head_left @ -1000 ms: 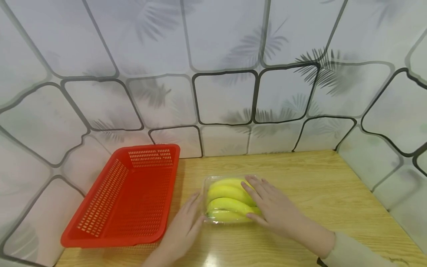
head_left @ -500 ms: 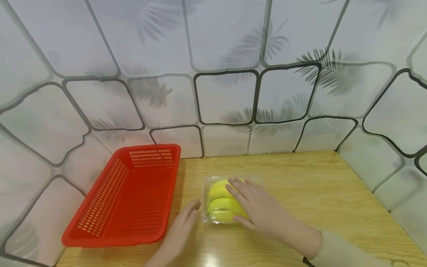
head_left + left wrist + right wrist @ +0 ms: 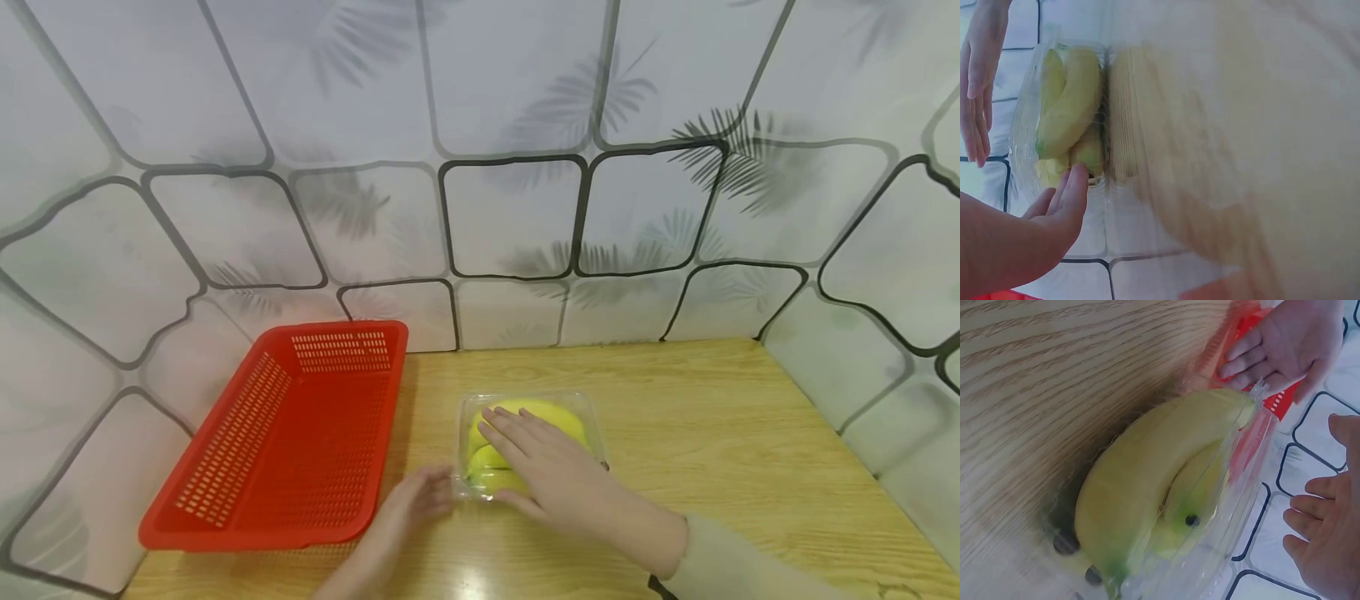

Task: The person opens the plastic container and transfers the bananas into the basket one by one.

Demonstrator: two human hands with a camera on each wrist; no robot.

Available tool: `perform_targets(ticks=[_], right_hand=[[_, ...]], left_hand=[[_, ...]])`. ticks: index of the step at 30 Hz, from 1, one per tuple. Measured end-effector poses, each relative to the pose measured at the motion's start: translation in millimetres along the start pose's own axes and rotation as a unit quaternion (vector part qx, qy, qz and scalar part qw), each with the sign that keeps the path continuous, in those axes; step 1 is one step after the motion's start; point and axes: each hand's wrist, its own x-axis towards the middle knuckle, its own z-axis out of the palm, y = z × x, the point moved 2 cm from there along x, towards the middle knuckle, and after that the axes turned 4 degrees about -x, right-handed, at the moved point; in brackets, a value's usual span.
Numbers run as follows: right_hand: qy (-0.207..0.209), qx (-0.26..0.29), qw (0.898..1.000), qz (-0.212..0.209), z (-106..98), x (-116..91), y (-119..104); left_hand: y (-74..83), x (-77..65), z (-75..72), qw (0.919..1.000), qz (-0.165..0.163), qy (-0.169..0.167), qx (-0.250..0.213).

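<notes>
A clear plastic box (image 3: 595, 421) of yellow bananas (image 3: 555, 412) sits on the wooden table. Over it hovers my right hand (image 3: 558, 479), fingers straight and pointing left, covering part of the fruit in the head view. Both wrist views show a gap between this hand (image 3: 1329, 519) and the box. My left hand (image 3: 412, 500) is at the box's left side, fingers relaxed and holding nothing. Its fingertips are right at the box wall in the left wrist view, where the bananas (image 3: 1075, 103) show through the plastic.
A red plastic basket (image 3: 225, 538) with slotted walls stands on the left, just beyond my left hand. Patterned wall covering (image 3: 510, 217) rises behind the table (image 3: 690, 417) and along both sides.
My right hand has moved left across the top of the box. My left hand has drawn back slightly toward me along the box's left side. Box and basket stay in place.
</notes>
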Motion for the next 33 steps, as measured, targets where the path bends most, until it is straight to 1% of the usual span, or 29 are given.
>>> perform_targets(ticks=[4,7,11,17,22,27,33], right_hand=[[-0.017,0.014,1.0,0.003,2,6,-4],[-0.031,0.022,0.999,0.002,6,10,-7],[-0.042,0.013,0.999,-0.005,12,13,-10],[-0.042,-0.003,0.999,-0.013,21,17,-13],[-0.044,-0.011,0.999,-0.018,26,18,-15],[-0.044,-0.003,0.999,-0.023,30,19,-16],[-0.047,0.009,0.998,-0.031,38,15,-18]], left_hand=[[-1.4,-0.3,-0.6,0.9987,-0.027,-0.014,-0.041],[-2.2,-0.8,-1.5,0.9973,-0.043,-0.022,-0.054],[-4.4,0.1,-2.9,0.9957,-0.058,-0.028,-0.067],[-8.2,2.1,-3.6,0.9917,-0.069,-0.021,-0.106],[-8.0,1.0,-3.3,0.99,-0.071,-0.021,-0.121],[-7.3,0.9,-3.3,0.9877,-0.077,-0.023,-0.134],[-10.0,0.4,-2.3,0.9842,-0.085,-0.026,-0.153]])
